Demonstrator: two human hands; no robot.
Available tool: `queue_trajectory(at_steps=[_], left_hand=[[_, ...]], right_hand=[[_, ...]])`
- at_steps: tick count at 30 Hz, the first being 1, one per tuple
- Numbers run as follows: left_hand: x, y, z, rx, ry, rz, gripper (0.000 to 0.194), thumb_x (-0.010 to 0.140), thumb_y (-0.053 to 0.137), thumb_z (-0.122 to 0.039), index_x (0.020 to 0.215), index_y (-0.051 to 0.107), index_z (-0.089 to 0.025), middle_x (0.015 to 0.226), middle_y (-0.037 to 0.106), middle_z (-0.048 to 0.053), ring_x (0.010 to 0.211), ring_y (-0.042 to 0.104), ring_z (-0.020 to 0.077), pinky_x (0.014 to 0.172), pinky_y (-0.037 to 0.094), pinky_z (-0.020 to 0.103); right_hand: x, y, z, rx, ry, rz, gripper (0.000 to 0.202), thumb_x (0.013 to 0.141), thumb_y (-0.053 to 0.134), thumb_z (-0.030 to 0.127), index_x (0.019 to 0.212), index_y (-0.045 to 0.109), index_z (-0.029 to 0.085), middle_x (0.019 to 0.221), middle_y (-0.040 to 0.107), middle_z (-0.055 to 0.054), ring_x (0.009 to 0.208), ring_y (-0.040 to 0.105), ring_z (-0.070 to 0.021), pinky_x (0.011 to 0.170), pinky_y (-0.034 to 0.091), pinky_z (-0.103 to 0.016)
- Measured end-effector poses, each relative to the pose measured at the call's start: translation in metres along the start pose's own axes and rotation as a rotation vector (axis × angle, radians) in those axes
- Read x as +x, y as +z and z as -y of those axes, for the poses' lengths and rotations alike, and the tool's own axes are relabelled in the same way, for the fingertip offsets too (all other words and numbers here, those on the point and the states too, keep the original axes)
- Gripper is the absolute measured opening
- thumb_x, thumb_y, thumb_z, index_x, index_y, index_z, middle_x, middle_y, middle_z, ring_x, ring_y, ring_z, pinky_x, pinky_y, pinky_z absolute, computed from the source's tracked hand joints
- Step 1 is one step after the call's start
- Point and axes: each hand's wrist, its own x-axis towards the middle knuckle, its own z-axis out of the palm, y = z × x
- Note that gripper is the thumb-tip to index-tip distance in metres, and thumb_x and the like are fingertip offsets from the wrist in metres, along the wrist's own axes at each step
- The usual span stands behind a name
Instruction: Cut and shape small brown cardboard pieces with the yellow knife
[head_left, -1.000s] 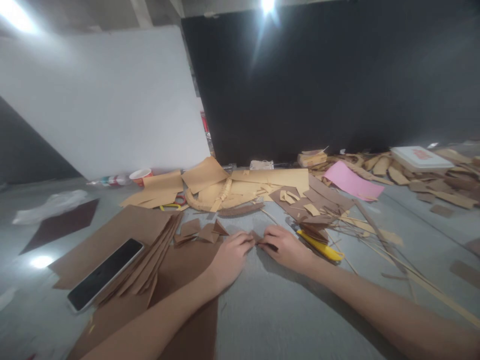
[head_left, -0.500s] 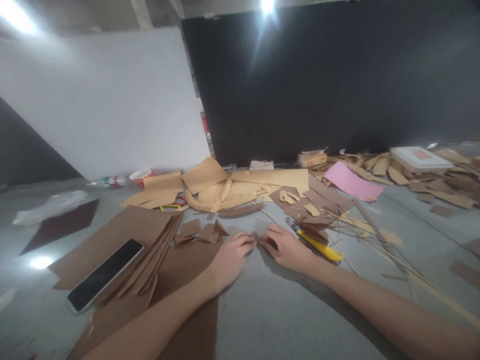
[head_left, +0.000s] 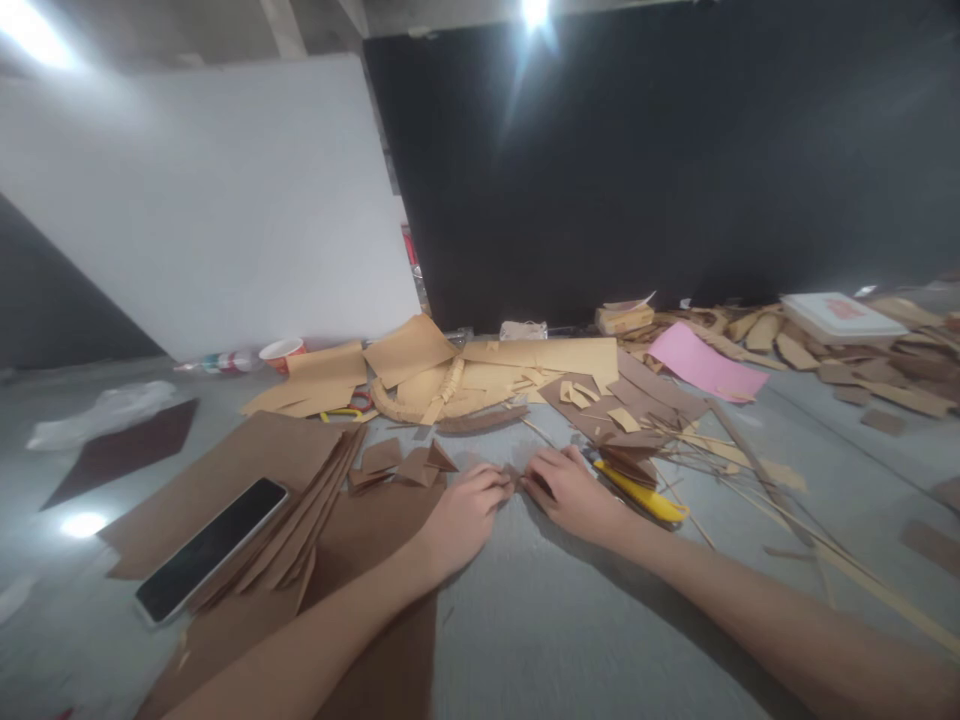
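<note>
A small piece of brown paper (head_left: 514,474) lies between my fingertips, low over the grey table. My left hand (head_left: 466,510) pinches its left side, and my right hand (head_left: 568,490) pinches its right side; the fingers cover most of it. Several folded brown paper pieces (head_left: 405,462) rest just left of my left hand. Close by my right hand lies a yellow utility knife (head_left: 645,497), with brown scraps against its far end. A brown sheet (head_left: 382,600) extends under my left forearm.
A phone (head_left: 214,550) lies on stacked brown sheets (head_left: 240,450) at left. Behind my hands are tan paper sheets (head_left: 540,353), a curved paper piece (head_left: 484,420) and scissors (head_left: 349,408). Paper strips (head_left: 847,560), a pink sheet (head_left: 709,365) and a white box (head_left: 844,318) occupy the right.
The fingers of my right hand have shifted slightly around the small brown paper. My left hand stays nearly in place, and the surrounding things have not moved.
</note>
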Motion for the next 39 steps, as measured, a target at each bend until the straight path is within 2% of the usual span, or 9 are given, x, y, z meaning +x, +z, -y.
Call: queue_trajectory(at_steps=[6,14,17,20,27,32,39], left_hand=[[0.000,0.000,0.000,-0.006,-0.016,0.015,0.034,0.099,0.049,0.000,0.114,0.076,-0.016,0.115,0.075,0.009,0.122,0.064,0.0234,0.106,0.058,0.043],[0.002,-0.003,-0.007,0.056,-0.051,0.081,0.036,0.096,0.045,0.003,0.114,0.071,-0.015,0.115,0.072,0.011,0.122,0.061,0.0246,0.109,0.055,0.044],[0.003,-0.006,-0.012,0.108,-0.081,0.116,0.041,0.095,0.043,0.003,0.122,0.068,-0.015,0.117,0.069,0.012,0.120,0.061,0.0259,0.108,0.054,0.047],[0.003,-0.008,-0.014,0.130,-0.060,0.131,0.045,0.094,0.045,0.002,0.129,0.066,-0.018,0.119,0.068,0.011,0.117,0.060,0.0264,0.107,0.054,0.047],[0.001,-0.005,-0.010,0.144,0.011,0.104,0.043,0.096,0.048,-0.001,0.129,0.068,-0.019,0.116,0.068,0.011,0.117,0.060,0.0263,0.104,0.056,0.046],[0.000,-0.002,-0.012,0.158,0.004,0.098,0.037,0.099,0.049,-0.003,0.127,0.069,-0.017,0.117,0.068,0.012,0.121,0.059,0.0272,0.107,0.055,0.047],[0.002,-0.005,-0.017,0.173,0.010,0.122,0.040,0.100,0.047,-0.004,0.131,0.068,-0.017,0.121,0.067,0.013,0.123,0.060,0.0277,0.108,0.055,0.048]], right_hand=[[0.000,0.002,-0.001,-0.003,0.046,-0.024,0.020,0.106,0.058,0.022,0.087,0.062,0.019,0.089,0.071,-0.003,0.085,0.060,-0.0206,0.082,0.027,-0.037],[0.001,0.005,-0.003,-0.002,0.050,-0.053,0.021,0.104,0.061,0.022,0.083,0.063,0.020,0.086,0.071,-0.003,0.083,0.060,-0.0199,0.081,0.028,-0.037],[0.002,0.006,-0.003,-0.003,0.051,-0.058,0.020,0.103,0.061,0.019,0.082,0.063,0.020,0.086,0.071,-0.003,0.083,0.060,-0.0198,0.081,0.028,-0.037],[0.002,0.005,-0.003,0.002,0.054,-0.053,0.020,0.102,0.062,0.018,0.082,0.062,0.020,0.087,0.071,-0.002,0.083,0.059,-0.0196,0.081,0.027,-0.037],[0.003,0.002,0.001,-0.010,0.052,-0.045,0.020,0.102,0.062,0.017,0.082,0.061,0.020,0.086,0.070,-0.002,0.085,0.059,-0.0202,0.081,0.027,-0.036],[0.002,0.003,0.000,-0.021,0.054,-0.040,0.019,0.102,0.061,0.017,0.083,0.060,0.020,0.086,0.070,-0.001,0.085,0.060,-0.0205,0.083,0.027,-0.037],[0.002,0.005,-0.001,-0.031,0.063,-0.059,0.017,0.101,0.062,0.019,0.084,0.057,0.021,0.085,0.070,-0.001,0.083,0.060,-0.0204,0.083,0.029,-0.037]])
